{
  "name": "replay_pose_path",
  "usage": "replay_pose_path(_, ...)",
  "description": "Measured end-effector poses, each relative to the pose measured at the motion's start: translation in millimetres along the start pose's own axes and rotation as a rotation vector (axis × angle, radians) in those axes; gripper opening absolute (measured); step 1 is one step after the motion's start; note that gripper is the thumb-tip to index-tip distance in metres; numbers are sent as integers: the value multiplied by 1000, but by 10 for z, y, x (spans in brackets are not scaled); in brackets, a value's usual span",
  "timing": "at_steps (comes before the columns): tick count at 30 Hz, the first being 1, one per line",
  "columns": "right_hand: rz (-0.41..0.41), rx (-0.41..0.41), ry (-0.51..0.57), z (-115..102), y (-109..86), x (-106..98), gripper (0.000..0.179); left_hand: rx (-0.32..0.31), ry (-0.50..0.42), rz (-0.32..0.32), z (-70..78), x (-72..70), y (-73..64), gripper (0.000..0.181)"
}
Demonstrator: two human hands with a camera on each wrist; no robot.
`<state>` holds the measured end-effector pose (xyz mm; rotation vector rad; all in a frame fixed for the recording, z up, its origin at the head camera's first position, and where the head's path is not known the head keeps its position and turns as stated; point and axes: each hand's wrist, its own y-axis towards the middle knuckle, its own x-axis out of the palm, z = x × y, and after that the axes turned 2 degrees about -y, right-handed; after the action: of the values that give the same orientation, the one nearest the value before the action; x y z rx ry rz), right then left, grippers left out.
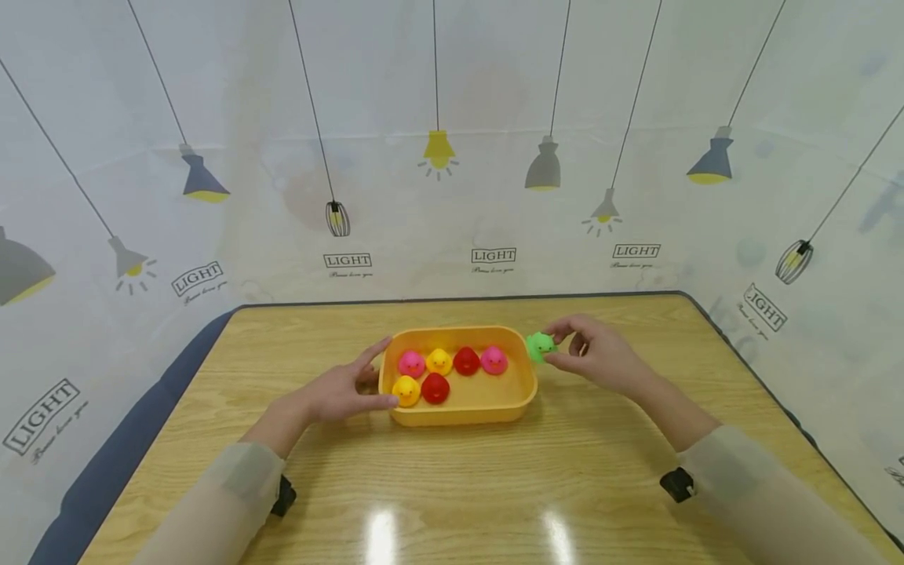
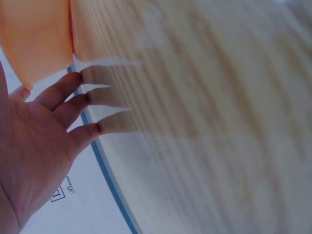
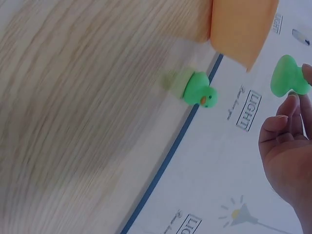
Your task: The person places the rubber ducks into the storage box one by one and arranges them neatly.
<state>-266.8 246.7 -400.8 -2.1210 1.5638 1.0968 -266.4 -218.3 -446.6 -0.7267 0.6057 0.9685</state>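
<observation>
A yellow-orange plastic tub point(image 1: 459, 416) on the table holds several toy ducks, among them a pink duck point(image 1: 493, 360), a red duck point(image 1: 435, 388) and a yellow duck point(image 1: 406, 391). My left hand point(image 1: 339, 390) is spread at the tub's left end, thumb by the front rim and index finger by the back. In the left wrist view, its other fingers point(image 2: 73, 109) reach down beside the tub. My right hand point(image 1: 600, 357) pinches a green duck point(image 3: 285, 75) just outside the tub's right end. Another green duck point(image 3: 199, 90) sits on the table in the right wrist view.
The wooden table point(image 1: 459, 486) runs back to a dark-edged border. Behind it hangs a pale wall covering point(image 1: 395, 180) printed with lamps and lettering. A dark strap piece point(image 1: 678, 484) shows at the right sleeve.
</observation>
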Motion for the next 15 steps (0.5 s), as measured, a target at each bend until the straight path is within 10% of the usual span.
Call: replay_pose_path(15, -95, -50, 66, -289, 184, 505, 35, 4, 2, 1, -10, -9, -11, 112)
